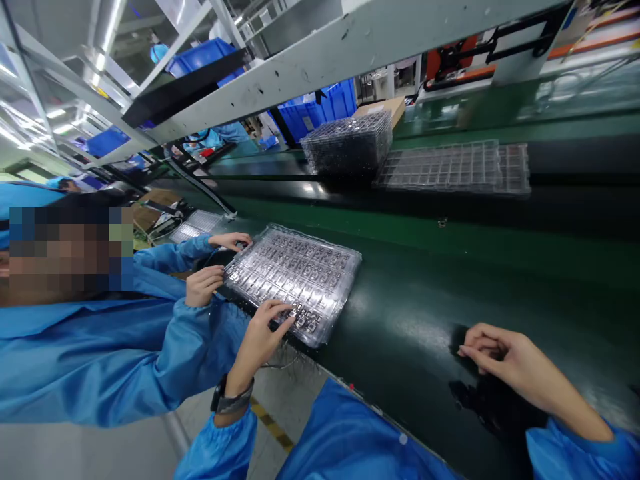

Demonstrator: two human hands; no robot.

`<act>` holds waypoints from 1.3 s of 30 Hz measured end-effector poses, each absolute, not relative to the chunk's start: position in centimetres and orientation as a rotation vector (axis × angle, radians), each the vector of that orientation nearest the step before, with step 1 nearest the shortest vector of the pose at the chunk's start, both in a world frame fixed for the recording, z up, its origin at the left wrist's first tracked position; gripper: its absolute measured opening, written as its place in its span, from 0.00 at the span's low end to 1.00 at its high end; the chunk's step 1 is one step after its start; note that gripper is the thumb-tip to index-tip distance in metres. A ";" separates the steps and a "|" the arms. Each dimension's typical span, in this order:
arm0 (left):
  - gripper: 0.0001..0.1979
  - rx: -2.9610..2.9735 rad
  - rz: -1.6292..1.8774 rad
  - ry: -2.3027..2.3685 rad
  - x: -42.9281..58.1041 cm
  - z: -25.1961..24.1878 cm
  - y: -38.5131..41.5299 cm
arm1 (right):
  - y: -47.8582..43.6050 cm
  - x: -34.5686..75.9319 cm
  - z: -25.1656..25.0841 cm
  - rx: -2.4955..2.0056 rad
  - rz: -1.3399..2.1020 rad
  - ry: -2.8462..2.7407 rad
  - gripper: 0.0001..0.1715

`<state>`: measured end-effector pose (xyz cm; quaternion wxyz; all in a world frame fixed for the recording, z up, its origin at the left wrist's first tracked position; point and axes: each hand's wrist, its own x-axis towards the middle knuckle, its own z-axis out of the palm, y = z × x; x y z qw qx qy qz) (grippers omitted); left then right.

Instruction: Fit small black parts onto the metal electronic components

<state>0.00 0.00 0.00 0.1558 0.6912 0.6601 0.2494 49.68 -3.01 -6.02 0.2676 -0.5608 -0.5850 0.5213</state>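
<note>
Right hand on belt (left hand on unlabelled tray)

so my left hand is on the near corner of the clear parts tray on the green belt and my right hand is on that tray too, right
Not quite. In the head view your left hand does touch the clear parts tray on the green belt, but your right hand rests apart from it, on the bare belt over a dark object.

The left hand touches the near edge of a clear parts tray on the green belt; the right hand rests on the belt, fingers curled, well apart to the right.
</note>
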 end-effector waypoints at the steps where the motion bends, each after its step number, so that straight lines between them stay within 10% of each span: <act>1: 0.15 1.975 0.711 1.895 0.0 0.0 0.0 | -3.0 49.8 -6.1 -1.510 1.416 -1.571 0.24; 17: 0.16 2.521 0.368 1.084 13.7 7.5 14.6 | -2.0 49.1 -5.8 -1.409 1.421 -1.300 0.27; 23: 0.06 2.299 0.216 1.455 28.8 3.3 25.2 | -1.8 49.4 -6.1 -1.399 1.330 -1.291 0.26; 31: 0.23 1.927 0.462 1.844 37.9 -4.6 27.9 | -1.5 50.7 -5.4 -1.338 1.086 -1.015 0.28; 39: 0.11 1.757 0.681 1.871 37.7 -6.7 28.3 | -1.7 50.8 -5.0 -1.288 1.009 -0.901 0.27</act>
